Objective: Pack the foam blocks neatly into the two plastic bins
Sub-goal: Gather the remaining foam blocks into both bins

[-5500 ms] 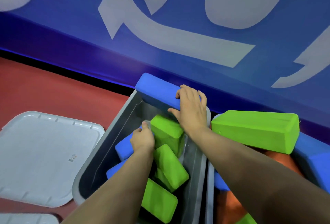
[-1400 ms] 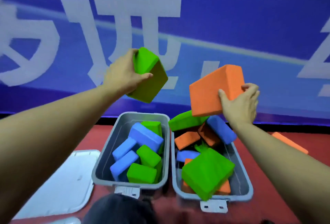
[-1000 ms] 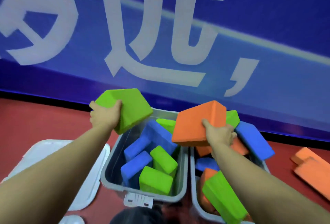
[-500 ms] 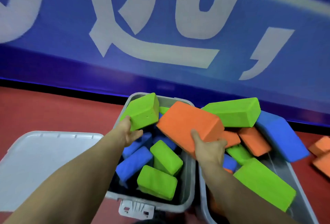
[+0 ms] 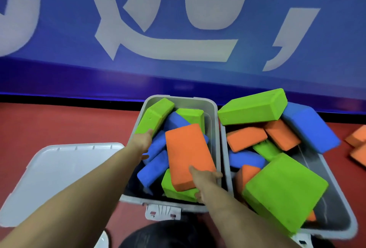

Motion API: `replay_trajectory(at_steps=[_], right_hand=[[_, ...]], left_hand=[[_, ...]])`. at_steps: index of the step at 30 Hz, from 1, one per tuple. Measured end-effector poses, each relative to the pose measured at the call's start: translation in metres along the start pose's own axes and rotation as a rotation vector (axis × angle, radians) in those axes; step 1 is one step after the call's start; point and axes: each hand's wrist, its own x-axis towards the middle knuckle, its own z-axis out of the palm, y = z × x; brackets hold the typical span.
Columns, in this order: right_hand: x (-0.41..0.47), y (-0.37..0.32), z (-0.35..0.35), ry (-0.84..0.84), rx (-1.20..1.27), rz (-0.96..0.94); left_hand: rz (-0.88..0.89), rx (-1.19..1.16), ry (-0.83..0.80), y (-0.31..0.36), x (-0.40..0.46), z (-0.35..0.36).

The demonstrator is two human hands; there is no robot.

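Foam blocks (image 5: 188,154), matte rectangular slabs, smooth grey bins (image 5: 215,109)

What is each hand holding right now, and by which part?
The right hand grips the orange block by its near end. The left hand holds the green block by its near lower end, against the left bin wall.
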Motion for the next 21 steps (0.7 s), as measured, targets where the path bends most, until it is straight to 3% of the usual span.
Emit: replay_trajectory(at_steps=[3, 6, 11, 15, 21], right_hand=[[0.004, 0.008, -0.017, -0.054, -0.148, 0.000], [0.004, 0.005, -0.043, -0.020, -0.260, -0.081], [-0.026, -0.001, -0.106, 0.175, -0.437, -0.478], [-0.046, 0.012, -0.175, 0.257, -0.462, -0.747], [-0.048, 0.041, -0.298, 0.431, -0.521, -0.795]], left_hand=[[0.064, 0.063, 0.014, 0.001, -0.014, 0.010], [0.199, 0.376, 0.044, -0.005, -0.028, 0.020], [0.434, 0.662, -0.042, 0.007, -0.077, 0.052], [0.707, 0.759, -0.132, 0.036, -0.130, 0.103], [0.994, 0.820, -0.305, 0.063, -0.208, 0.212]])
